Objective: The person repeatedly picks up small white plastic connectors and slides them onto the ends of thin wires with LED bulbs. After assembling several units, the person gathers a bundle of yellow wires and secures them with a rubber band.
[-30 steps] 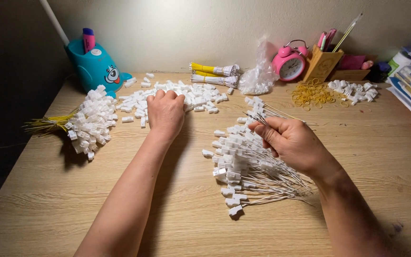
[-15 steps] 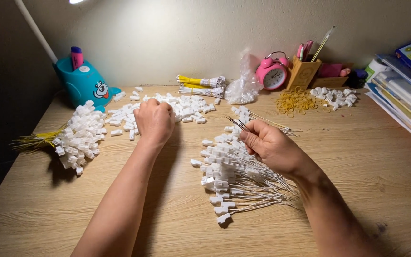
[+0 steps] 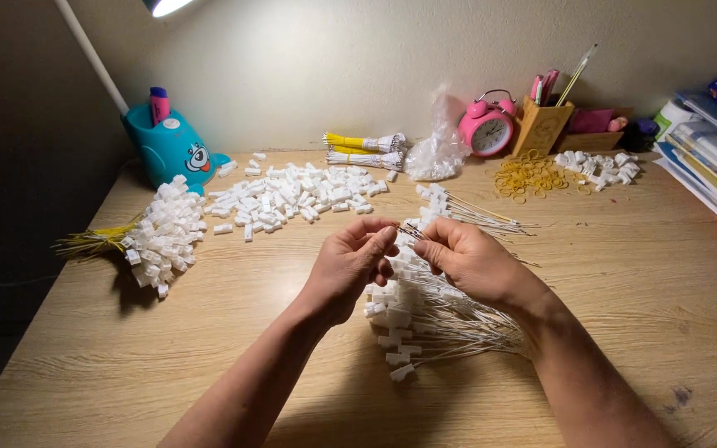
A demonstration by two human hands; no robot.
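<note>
My left hand and my right hand meet above the middle of the wooden desk. The right hand pinches a thin white wire by its bare end. The left hand's fingertips close on a small white plastic connector next to that end; the piece itself is mostly hidden. Under both hands lies a fan of white wires with white connectors fitted. A loose heap of white connectors lies further back on the left.
A bundle of yellow wires with connectors lies at the left. Along the back stand a teal pen holder, tied wire bundles, a clear bag, a pink alarm clock, rubber bands and books.
My left hand has left the loose connector heap and come back to meet the right hand. The right hand has kept its wire. The view has tilted up slightly.
</note>
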